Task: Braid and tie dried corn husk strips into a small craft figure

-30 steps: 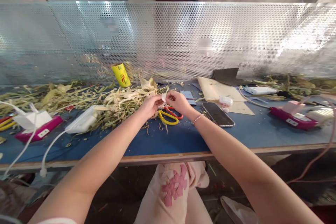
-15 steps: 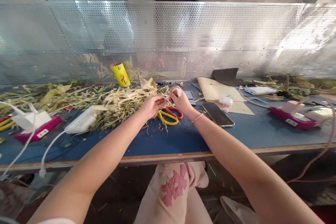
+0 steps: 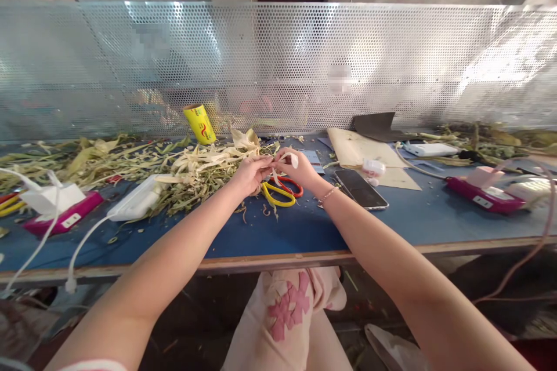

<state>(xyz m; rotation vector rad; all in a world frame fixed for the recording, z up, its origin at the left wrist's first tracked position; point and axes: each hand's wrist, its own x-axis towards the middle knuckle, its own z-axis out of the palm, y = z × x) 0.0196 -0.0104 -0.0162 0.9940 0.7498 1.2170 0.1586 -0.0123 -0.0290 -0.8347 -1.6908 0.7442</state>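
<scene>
A pale, thin strip (image 3: 292, 159) curls between my hands, one end hanging down. My left hand (image 3: 253, 173) pinches one part of it, just right of a heap of dry, pale leaf strips (image 3: 209, 165). Close beside it, nearly touching, my right hand (image 3: 298, 167) is closed on the strip too, with a loop standing above the fingers. Under and in front of the hands lie the yellow and orange handles of scissors (image 3: 281, 203); their blades are hidden.
A phone (image 3: 361, 189) and a small white container (image 3: 373, 168) lie right, near beige sheets (image 3: 361, 148). A yellow tube (image 3: 200, 124) stands behind the leaves. Magenta power strips (image 3: 487, 197) with cables are at both sides. A perforated metal screen (image 3: 278, 69) runs behind.
My hands have drawn slightly closer together. The pale strip now shows as a loop above my right hand, with an end hanging between the hands.
</scene>
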